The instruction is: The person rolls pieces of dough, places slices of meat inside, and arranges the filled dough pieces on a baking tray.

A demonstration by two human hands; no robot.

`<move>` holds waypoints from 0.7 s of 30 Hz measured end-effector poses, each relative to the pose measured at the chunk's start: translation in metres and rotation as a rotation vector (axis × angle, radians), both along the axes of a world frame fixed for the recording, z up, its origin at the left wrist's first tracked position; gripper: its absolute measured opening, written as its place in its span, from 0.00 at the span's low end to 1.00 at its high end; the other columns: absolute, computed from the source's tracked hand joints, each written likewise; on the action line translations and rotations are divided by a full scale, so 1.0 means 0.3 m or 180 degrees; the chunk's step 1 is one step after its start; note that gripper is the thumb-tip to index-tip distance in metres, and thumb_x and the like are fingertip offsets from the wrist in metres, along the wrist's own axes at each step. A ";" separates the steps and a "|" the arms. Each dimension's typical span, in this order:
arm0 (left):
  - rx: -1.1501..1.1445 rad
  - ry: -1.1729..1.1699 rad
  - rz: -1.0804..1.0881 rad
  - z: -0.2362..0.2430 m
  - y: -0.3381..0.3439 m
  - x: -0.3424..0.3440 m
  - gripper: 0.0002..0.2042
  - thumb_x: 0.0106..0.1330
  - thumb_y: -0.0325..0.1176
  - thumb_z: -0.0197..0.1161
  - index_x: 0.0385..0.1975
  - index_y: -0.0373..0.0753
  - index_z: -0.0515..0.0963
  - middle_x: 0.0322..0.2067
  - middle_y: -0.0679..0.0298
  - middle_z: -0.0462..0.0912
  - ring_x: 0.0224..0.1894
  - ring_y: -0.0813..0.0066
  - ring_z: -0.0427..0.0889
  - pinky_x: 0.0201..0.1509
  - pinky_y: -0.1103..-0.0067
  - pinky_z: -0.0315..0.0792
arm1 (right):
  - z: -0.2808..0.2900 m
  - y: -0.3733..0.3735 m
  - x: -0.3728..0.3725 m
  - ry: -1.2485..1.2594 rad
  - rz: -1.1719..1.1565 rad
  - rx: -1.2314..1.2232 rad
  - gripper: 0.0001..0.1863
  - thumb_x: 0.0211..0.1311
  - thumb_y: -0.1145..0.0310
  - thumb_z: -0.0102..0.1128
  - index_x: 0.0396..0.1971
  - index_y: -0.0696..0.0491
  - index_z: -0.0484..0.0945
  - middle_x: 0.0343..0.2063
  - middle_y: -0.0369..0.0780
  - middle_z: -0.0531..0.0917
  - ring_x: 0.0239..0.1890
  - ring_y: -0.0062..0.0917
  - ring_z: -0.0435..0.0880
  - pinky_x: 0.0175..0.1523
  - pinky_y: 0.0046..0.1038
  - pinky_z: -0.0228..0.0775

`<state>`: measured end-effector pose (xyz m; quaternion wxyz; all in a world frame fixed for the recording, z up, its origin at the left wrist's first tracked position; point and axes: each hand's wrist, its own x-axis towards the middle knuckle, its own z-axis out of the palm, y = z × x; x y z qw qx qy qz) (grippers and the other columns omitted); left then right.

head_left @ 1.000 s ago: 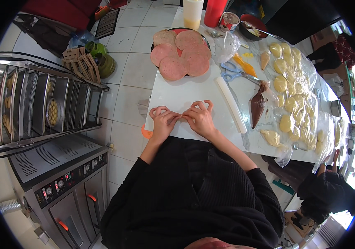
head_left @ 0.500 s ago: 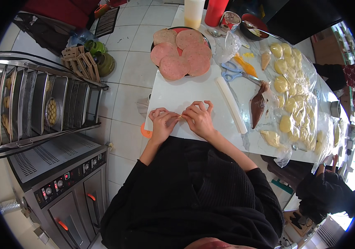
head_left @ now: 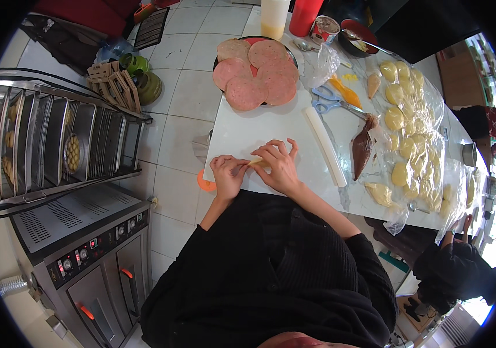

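Close to the front edge of the white table [head_left: 230, 133], a small pale piece of dough [head_left: 255, 163] is pinched between my two hands. My left hand [head_left: 226, 176] grips its left end with thumb and fingertips. My right hand [head_left: 280, 169] closes on the other end, its outer fingers raised, and hides much of the piece. To the right of my hands lies a white rolling pin [head_left: 324, 147]. Beyond them, round pink meat slices [head_left: 247, 93] overlap on a dark-rimmed plate [head_left: 254, 38].
Blue-handled scissors [head_left: 323, 105], a brown-filled piping bag [head_left: 361, 152] and several dough balls [head_left: 394, 119] under plastic lie at right. A red bottle [head_left: 305, 17], a can [head_left: 324, 29] and a bowl [head_left: 357, 51] stand at the back. An oven [head_left: 80, 232] and tray rack [head_left: 57, 139] are left.
More of the dough now shows between my hands. My right hand's fingers have shifted slightly over it. The view has moved a little.
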<state>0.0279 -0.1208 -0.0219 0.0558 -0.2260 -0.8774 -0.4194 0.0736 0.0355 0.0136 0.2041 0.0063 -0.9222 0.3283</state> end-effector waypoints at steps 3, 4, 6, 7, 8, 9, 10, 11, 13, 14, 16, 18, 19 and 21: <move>-0.0173 0.0267 -0.0078 -0.004 0.001 0.001 0.05 0.47 0.29 0.71 0.24 0.46 0.84 0.25 0.71 0.81 0.37 0.74 0.75 0.53 0.72 0.58 | -0.035 0.013 0.003 -0.0050 0.0277 0.0152 0.03 0.50 0.65 0.64 0.26 0.46 0.81 0.30 0.26 0.79 0.49 0.24 0.71 0.60 0.51 0.41; -0.0176 0.0268 -0.0079 -0.002 0.001 0.002 0.05 0.47 0.29 0.71 0.24 0.46 0.84 0.25 0.71 0.81 0.37 0.74 0.75 0.53 0.72 0.58 | -0.040 0.013 0.003 -0.0049 0.0277 0.0149 0.03 0.50 0.65 0.64 0.26 0.46 0.81 0.30 0.26 0.79 0.49 0.24 0.71 0.60 0.51 0.41; -0.0132 0.0176 -0.0105 0.001 0.002 0.006 0.05 0.47 0.30 0.71 0.25 0.46 0.83 0.27 0.72 0.81 0.38 0.73 0.74 0.53 0.71 0.56 | -0.044 0.013 0.003 -0.0116 0.0238 0.0337 0.05 0.50 0.63 0.65 0.26 0.46 0.82 0.31 0.26 0.80 0.50 0.24 0.71 0.60 0.51 0.41; -0.0129 0.0176 -0.0102 0.002 -0.003 0.007 0.05 0.47 0.30 0.71 0.25 0.46 0.83 0.27 0.72 0.81 0.38 0.73 0.74 0.53 0.71 0.56 | -0.034 0.016 0.004 -0.0115 0.0241 0.0339 0.05 0.50 0.63 0.65 0.26 0.46 0.82 0.31 0.26 0.80 0.50 0.24 0.71 0.60 0.51 0.41; -0.0237 0.0088 -0.0043 0.002 -0.010 0.008 0.06 0.48 0.30 0.70 0.26 0.46 0.83 0.28 0.72 0.81 0.39 0.73 0.74 0.54 0.71 0.56 | -0.015 0.021 0.004 -0.0076 0.0241 0.0258 0.05 0.50 0.63 0.65 0.26 0.46 0.82 0.31 0.26 0.80 0.49 0.24 0.71 0.60 0.51 0.40; -0.0344 0.0000 0.0016 0.003 -0.015 0.009 0.06 0.48 0.31 0.70 0.27 0.46 0.83 0.29 0.73 0.82 0.40 0.73 0.73 0.54 0.71 0.55 | -0.004 0.026 0.006 -0.0037 0.0242 0.0177 0.05 0.50 0.63 0.65 0.26 0.46 0.82 0.31 0.26 0.80 0.49 0.24 0.71 0.60 0.51 0.40; -0.0345 0.0004 0.0010 0.017 -0.011 0.006 0.06 0.48 0.31 0.70 0.27 0.46 0.83 0.29 0.73 0.82 0.40 0.73 0.73 0.54 0.71 0.55 | -0.008 0.036 0.009 -0.0033 0.0236 0.0176 0.05 0.50 0.63 0.65 0.26 0.46 0.82 0.31 0.26 0.80 0.49 0.24 0.71 0.60 0.51 0.40; -0.0386 -0.0057 -0.0031 0.033 -0.009 0.003 0.06 0.49 0.32 0.70 0.27 0.47 0.83 0.28 0.73 0.82 0.42 0.73 0.72 0.54 0.71 0.53 | -0.017 0.049 0.012 -0.0082 0.0175 0.0174 0.05 0.50 0.63 0.65 0.26 0.45 0.83 0.32 0.26 0.81 0.48 0.24 0.71 0.61 0.51 0.40; -0.0432 -0.0122 -0.0078 0.074 0.003 -0.002 0.06 0.49 0.34 0.70 0.27 0.47 0.83 0.28 0.74 0.83 0.43 0.72 0.72 0.54 0.71 0.51 | -0.034 0.065 0.021 -0.0135 0.0107 0.0168 0.05 0.49 0.63 0.65 0.27 0.45 0.83 0.32 0.26 0.81 0.48 0.24 0.72 0.61 0.51 0.41; -0.0373 -0.0162 -0.0161 0.100 0.018 -0.004 0.07 0.48 0.33 0.70 0.29 0.48 0.83 0.32 0.74 0.83 0.43 0.72 0.72 0.55 0.71 0.52 | -0.044 0.069 0.026 -0.0186 0.0221 0.0251 0.05 0.49 0.63 0.66 0.28 0.44 0.83 0.32 0.25 0.81 0.48 0.23 0.72 0.61 0.51 0.41; -0.0320 -0.0195 -0.0235 0.091 0.021 -0.014 0.09 0.47 0.32 0.71 0.30 0.48 0.83 0.36 0.75 0.83 0.44 0.71 0.72 0.55 0.72 0.52 | -0.047 0.066 0.029 -0.0228 0.0343 0.0330 0.06 0.49 0.63 0.66 0.29 0.44 0.83 0.32 0.25 0.81 0.48 0.23 0.72 0.61 0.50 0.41; -0.0364 0.0281 -0.0604 0.019 0.002 -0.026 0.11 0.46 0.31 0.71 0.32 0.48 0.83 0.37 0.74 0.83 0.43 0.71 0.73 0.56 0.71 0.51 | -0.043 0.059 0.033 -0.0076 0.0379 0.0383 0.05 0.49 0.64 0.66 0.28 0.45 0.83 0.31 0.25 0.81 0.48 0.23 0.72 0.61 0.50 0.41; -0.0358 0.0287 -0.0613 0.014 -0.001 -0.031 0.11 0.46 0.31 0.71 0.32 0.48 0.83 0.37 0.74 0.83 0.43 0.71 0.73 0.56 0.71 0.51 | -0.034 0.063 0.036 -0.0072 0.0369 0.0390 0.05 0.49 0.64 0.66 0.28 0.45 0.83 0.31 0.25 0.81 0.48 0.23 0.72 0.61 0.50 0.41; -0.0371 0.0294 -0.0625 0.005 -0.004 -0.037 0.10 0.47 0.30 0.71 0.31 0.46 0.82 0.35 0.73 0.83 0.43 0.70 0.73 0.55 0.71 0.55 | -0.009 0.076 0.044 -0.0003 0.0314 0.0194 0.04 0.49 0.65 0.66 0.27 0.45 0.83 0.30 0.25 0.81 0.46 0.23 0.72 0.61 0.49 0.41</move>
